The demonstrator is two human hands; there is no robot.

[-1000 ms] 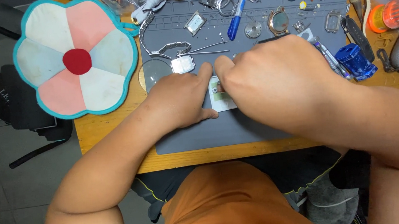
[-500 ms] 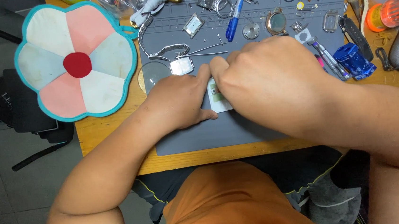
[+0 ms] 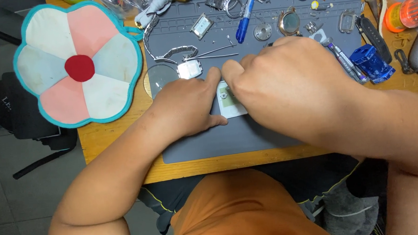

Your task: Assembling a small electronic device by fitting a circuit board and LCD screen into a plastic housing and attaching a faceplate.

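Both hands meet at the centre of the grey mat (image 3: 250,134) on the table (image 3: 116,135): left hand (image 3: 188,106) and right hand (image 3: 286,84) pinch a small white rectangular piece (image 3: 230,101). A flower-shaped pad (image 3: 78,68) lies at nine o'clock.

This is a little watch fixing workshop. A wooden table (image 3: 121,134) holds a grey work mat (image 3: 270,132) covered with watch cases (image 3: 289,21), metal straps (image 3: 174,53) and small tools (image 3: 344,62).

flower pad (image 3: 80,68) at nine o'clock: pink, white, blue petals, red middle. grey mat (image 3: 250,134). blue pen (image 3: 246,14) at twelve.
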